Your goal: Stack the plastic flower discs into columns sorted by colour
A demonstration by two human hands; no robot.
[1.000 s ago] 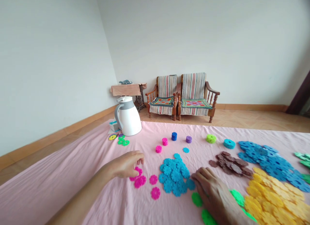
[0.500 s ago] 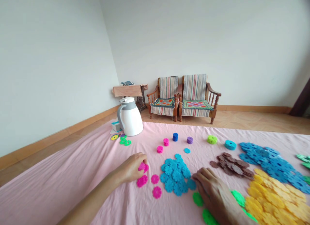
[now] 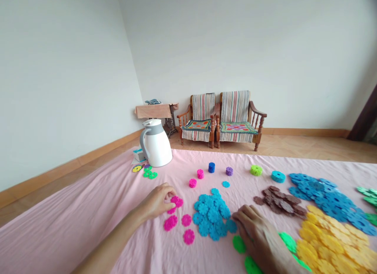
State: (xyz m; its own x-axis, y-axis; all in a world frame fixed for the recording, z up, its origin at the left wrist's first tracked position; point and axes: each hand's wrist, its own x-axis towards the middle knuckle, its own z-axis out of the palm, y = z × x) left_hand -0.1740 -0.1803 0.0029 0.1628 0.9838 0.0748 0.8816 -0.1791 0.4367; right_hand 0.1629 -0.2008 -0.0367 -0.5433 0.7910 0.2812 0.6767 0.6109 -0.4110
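My left hand [image 3: 157, 201] pinches a small stack of pink snowflake discs [image 3: 176, 201] just above the pink cloth [image 3: 88, 219]. Three loose pink discs [image 3: 182, 225] lie on the cloth right below it. My right hand [image 3: 259, 236] rests palm down, fingers together and lying flat, over bright green discs [image 3: 239, 244] beside a heap of light blue discs [image 3: 212, 213]. Short stacks of pink discs [image 3: 193, 182], dark blue discs [image 3: 211, 167] and purple discs [image 3: 229, 171] stand further back.
A white jug [image 3: 155, 143] stands at the cloth's far left with a few small pieces by it. Brown discs [image 3: 279, 201], dark blue discs [image 3: 326, 193] and yellow discs [image 3: 332, 238] lie in heaps on the right. Two wooden armchairs [image 3: 220, 118] stand against the far wall.
My left hand has closed on pink discs lying on the cloth and lifted them slightly to the right. My right hand has stayed where it was.
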